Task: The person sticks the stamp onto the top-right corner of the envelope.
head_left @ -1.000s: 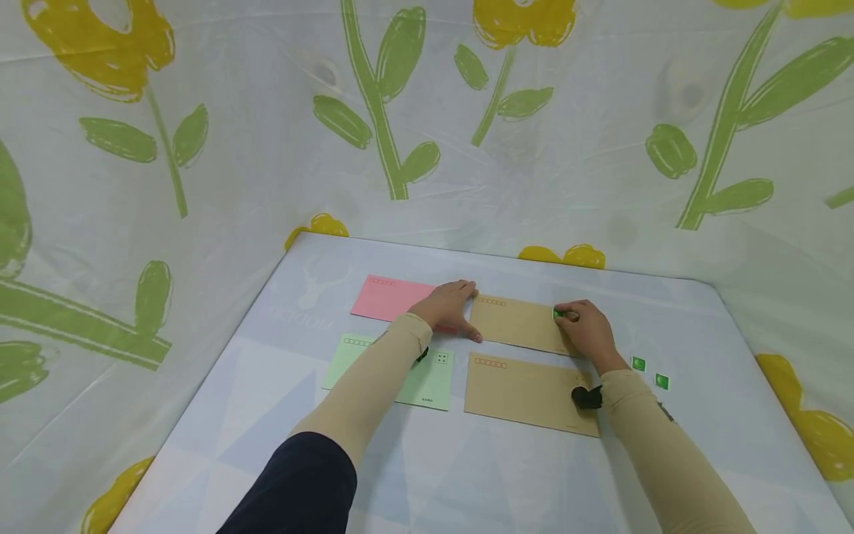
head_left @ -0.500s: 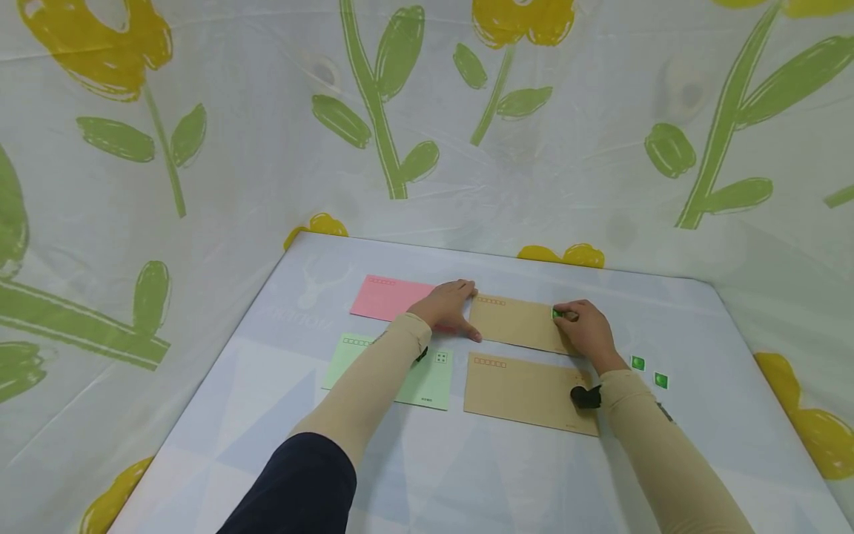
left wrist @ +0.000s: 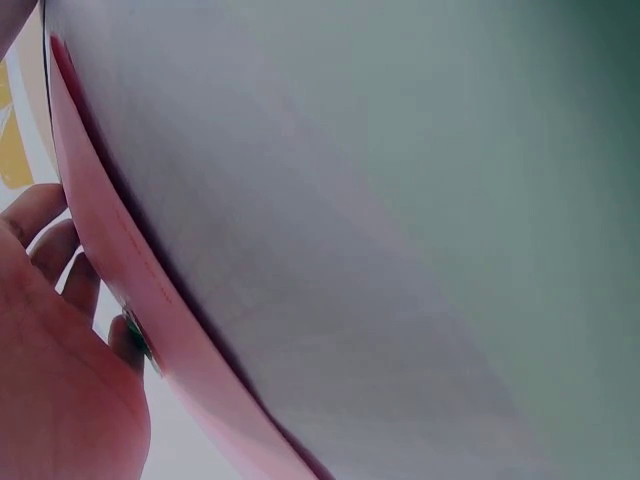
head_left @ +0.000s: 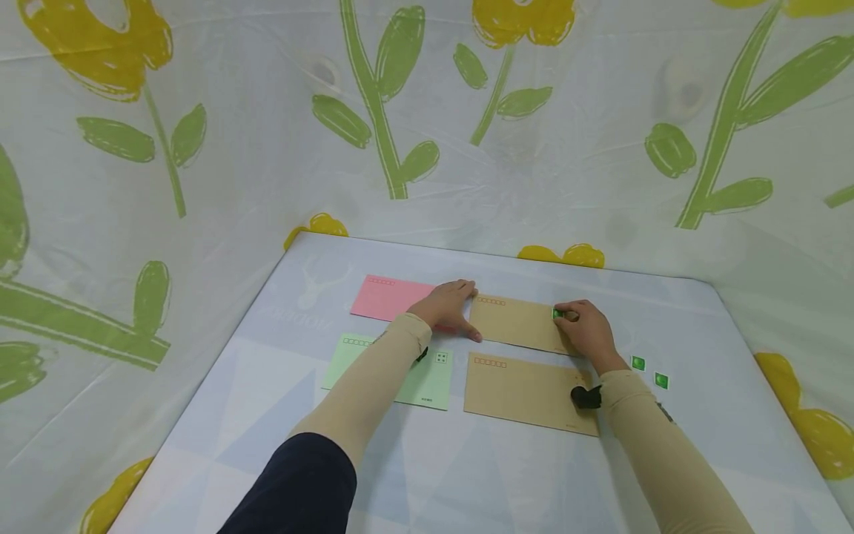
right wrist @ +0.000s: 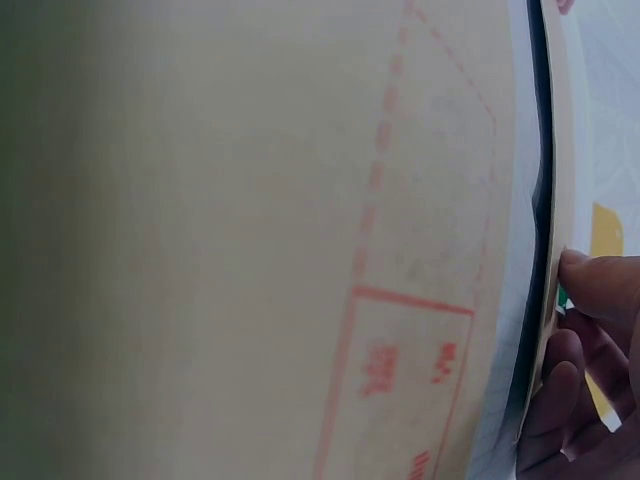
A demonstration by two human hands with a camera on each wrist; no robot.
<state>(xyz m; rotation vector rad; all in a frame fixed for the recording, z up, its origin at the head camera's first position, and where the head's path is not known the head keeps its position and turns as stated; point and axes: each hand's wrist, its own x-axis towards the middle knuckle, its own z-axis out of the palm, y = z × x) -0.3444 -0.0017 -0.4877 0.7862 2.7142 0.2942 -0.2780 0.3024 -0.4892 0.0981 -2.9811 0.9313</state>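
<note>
My right hand (head_left: 590,330) pinches a small green stamp (head_left: 557,314) at the upper right corner of the far brown envelope (head_left: 510,322). In the right wrist view, a sliver of green shows beneath the thumb (right wrist: 600,280). My left hand (head_left: 448,305) is spread at that envelope's left edge, thumb and fingers apart, over the right end of a pink envelope (head_left: 387,297). The left wrist view shows another green stamp (left wrist: 135,332) on the pink envelope, beside the little finger; the hand hides it in the head view.
A light green envelope (head_left: 427,386) with a stamp-like square (head_left: 442,357) lies partly under my left forearm. Nearer me is a second brown envelope (head_left: 520,393), overlapped by the right wrist's black camera (head_left: 586,397). Two loose green stamps (head_left: 638,363) lie on the table (head_left: 427,475) at right.
</note>
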